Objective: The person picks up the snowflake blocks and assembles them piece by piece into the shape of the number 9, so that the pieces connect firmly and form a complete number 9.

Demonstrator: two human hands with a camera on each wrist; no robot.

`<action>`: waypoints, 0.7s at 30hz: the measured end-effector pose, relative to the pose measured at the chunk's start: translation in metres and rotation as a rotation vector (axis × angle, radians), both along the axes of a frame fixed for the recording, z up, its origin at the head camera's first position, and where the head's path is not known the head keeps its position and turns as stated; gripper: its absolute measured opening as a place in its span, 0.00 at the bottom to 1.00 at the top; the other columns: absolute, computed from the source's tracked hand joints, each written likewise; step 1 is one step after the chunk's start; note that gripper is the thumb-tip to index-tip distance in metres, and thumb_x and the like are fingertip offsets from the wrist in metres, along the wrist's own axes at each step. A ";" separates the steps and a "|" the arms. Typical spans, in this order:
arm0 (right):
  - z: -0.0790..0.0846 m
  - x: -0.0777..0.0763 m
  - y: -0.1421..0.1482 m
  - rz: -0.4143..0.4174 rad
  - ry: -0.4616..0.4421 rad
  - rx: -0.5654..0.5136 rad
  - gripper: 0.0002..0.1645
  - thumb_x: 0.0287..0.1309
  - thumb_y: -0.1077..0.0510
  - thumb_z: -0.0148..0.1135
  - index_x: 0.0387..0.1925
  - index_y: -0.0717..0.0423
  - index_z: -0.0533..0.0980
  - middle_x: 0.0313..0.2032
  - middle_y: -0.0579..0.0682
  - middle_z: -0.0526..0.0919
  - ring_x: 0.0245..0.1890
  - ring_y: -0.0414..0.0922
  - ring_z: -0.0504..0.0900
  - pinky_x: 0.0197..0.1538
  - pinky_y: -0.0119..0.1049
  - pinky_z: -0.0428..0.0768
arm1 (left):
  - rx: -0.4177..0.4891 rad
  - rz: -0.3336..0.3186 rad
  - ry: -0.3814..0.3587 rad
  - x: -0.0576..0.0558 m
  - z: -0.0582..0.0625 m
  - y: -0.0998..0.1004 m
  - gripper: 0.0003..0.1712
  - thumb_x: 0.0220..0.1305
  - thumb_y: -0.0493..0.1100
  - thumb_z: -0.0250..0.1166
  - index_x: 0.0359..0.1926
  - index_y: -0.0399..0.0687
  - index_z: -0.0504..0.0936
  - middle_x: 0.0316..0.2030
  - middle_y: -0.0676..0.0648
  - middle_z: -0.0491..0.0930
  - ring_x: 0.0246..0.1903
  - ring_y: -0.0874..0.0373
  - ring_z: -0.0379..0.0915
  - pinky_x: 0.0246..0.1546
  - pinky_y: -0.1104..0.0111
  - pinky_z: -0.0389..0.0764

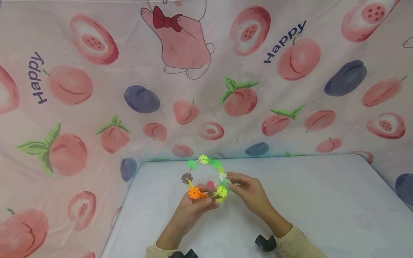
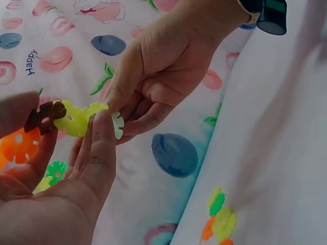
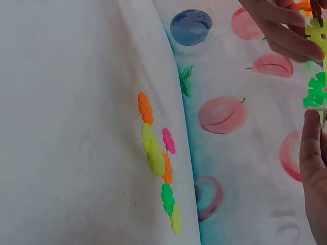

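A ring of slotted plastic snowflake discs (image 1: 194,192) is held up above the table, its discs orange, brown, green, yellow and white. My left hand (image 1: 194,207) grips the bottom of the ring, thumb in front, close to the orange and yellow discs. At the ring's right side my right hand (image 1: 253,195) pinches a white disc (image 1: 223,176) between thumb and fingers. In the left wrist view, a brown disc (image 2: 45,117) and a yellow disc (image 2: 76,121) pass between the left fingers, and a pale disc (image 2: 118,126) sits at the right fingertips.
Several loose discs, orange, yellow (image 3: 153,150), green and pink (image 3: 168,140), lie on the white table (image 1: 322,200) near its far edge. A fruit-patterned cloth (image 1: 200,89) hangs behind and to the left. Both wrists wear black camera mounts (image 1: 266,243).
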State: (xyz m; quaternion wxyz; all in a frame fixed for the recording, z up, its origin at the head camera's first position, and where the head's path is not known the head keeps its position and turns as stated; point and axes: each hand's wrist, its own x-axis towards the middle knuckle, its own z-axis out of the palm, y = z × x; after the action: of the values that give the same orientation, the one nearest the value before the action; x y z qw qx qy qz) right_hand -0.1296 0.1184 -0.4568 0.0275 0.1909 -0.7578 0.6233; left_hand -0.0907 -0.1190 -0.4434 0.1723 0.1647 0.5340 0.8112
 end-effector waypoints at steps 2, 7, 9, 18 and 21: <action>0.000 -0.001 0.000 0.010 -0.004 0.012 0.18 0.64 0.50 0.69 0.55 0.44 0.84 0.58 0.43 0.86 0.58 0.42 0.84 0.57 0.30 0.82 | 0.000 -0.030 0.019 -0.001 -0.002 -0.002 0.14 0.71 0.28 0.57 0.54 0.42 0.79 0.65 0.42 0.71 0.57 0.56 0.80 0.58 0.59 0.83; -0.001 -0.003 -0.002 0.019 -0.006 0.029 0.15 0.65 0.50 0.68 0.52 0.44 0.85 0.57 0.41 0.86 0.60 0.42 0.83 0.56 0.28 0.82 | -0.078 -0.052 0.081 -0.004 -0.003 -0.003 0.12 0.69 0.32 0.62 0.52 0.42 0.81 0.77 0.35 0.54 0.61 0.54 0.75 0.58 0.61 0.83; -0.001 -0.003 -0.004 0.009 0.002 0.041 0.14 0.65 0.50 0.68 0.51 0.44 0.86 0.57 0.41 0.86 0.61 0.43 0.83 0.56 0.28 0.82 | -0.099 -0.064 0.105 -0.004 -0.003 -0.002 0.12 0.69 0.32 0.62 0.52 0.41 0.79 0.80 0.36 0.49 0.64 0.51 0.73 0.60 0.61 0.81; 0.002 0.002 -0.014 -0.101 0.162 0.198 0.09 0.66 0.56 0.67 0.46 0.50 0.87 0.51 0.42 0.88 0.54 0.43 0.86 0.52 0.34 0.86 | -0.045 -0.056 0.088 0.000 -0.002 0.002 0.12 0.69 0.33 0.56 0.44 0.56 0.77 0.80 0.32 0.31 0.77 0.36 0.50 0.66 0.64 0.75; 0.004 0.004 -0.017 -0.116 0.179 0.227 0.09 0.66 0.58 0.67 0.46 0.53 0.87 0.51 0.42 0.88 0.53 0.43 0.87 0.51 0.36 0.86 | -0.028 -0.043 0.081 0.001 -0.003 0.003 0.12 0.67 0.33 0.54 0.44 0.55 0.75 0.80 0.33 0.30 0.74 0.44 0.57 0.66 0.62 0.75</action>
State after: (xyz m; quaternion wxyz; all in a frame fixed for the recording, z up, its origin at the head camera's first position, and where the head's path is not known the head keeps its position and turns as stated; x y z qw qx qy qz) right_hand -0.1260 0.1016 -0.4527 0.1089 0.2035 -0.8278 0.5114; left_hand -0.0900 -0.1165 -0.4467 0.1700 0.2064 0.5484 0.7923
